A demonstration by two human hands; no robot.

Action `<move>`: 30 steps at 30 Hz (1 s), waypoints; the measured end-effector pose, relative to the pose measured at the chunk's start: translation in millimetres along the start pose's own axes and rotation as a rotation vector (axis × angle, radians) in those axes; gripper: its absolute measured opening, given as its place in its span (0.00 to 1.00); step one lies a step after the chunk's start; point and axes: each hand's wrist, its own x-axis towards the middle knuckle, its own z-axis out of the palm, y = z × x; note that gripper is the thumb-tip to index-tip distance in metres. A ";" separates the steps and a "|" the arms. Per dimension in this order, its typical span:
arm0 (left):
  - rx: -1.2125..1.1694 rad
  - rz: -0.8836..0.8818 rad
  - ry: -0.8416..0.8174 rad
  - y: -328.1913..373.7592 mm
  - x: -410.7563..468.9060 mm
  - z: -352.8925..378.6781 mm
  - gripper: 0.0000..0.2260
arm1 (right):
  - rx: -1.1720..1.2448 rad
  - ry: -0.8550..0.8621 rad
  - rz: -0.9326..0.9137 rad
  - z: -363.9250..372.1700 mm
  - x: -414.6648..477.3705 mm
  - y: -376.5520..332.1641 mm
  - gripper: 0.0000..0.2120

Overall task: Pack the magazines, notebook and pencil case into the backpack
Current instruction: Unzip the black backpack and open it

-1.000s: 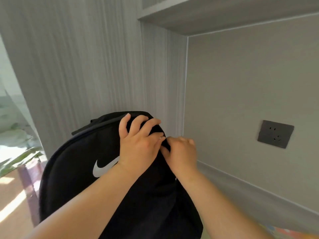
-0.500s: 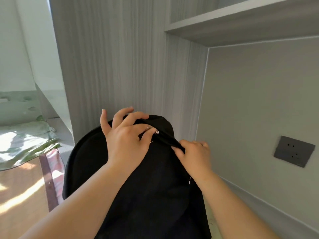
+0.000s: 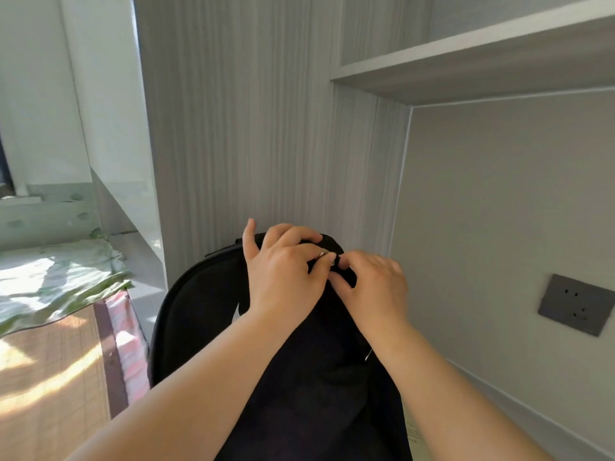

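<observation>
Backpack [image 3: 199,327] top is where our left hand [image 3: 286,277] pinches a small metal zipper pull [image 3: 324,253], our right hand [image 3: 376,287] gripping the fabric just beside it; the bag stands upright against the grey panel [image 3: 239,128], wall socket [image 3: 575,304] at right.

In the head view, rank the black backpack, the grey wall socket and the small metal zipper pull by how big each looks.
Largest to smallest, as they look in the head view:
1. black backpack
2. grey wall socket
3. metal zipper pull, pinched in the left hand

The backpack sits nearer the camera than the socket, which enlarges it, but the gap is too wide to change the order.
</observation>
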 end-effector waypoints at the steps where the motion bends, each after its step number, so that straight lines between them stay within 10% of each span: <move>1: 0.003 0.002 0.004 0.9 0.4 1.2 0.05 | -0.039 -0.030 -0.011 -0.7 1.5 0.7 0.09; 17: -0.134 -0.362 0.104 -51.1 4.2 -63.5 0.09 | -0.182 -0.165 0.035 -9.4 3.3 23.2 0.11; 30: -0.146 -0.295 0.117 -43.6 -9.6 -55.0 0.07 | -0.201 0.051 -0.485 7.2 26.7 -53.6 0.12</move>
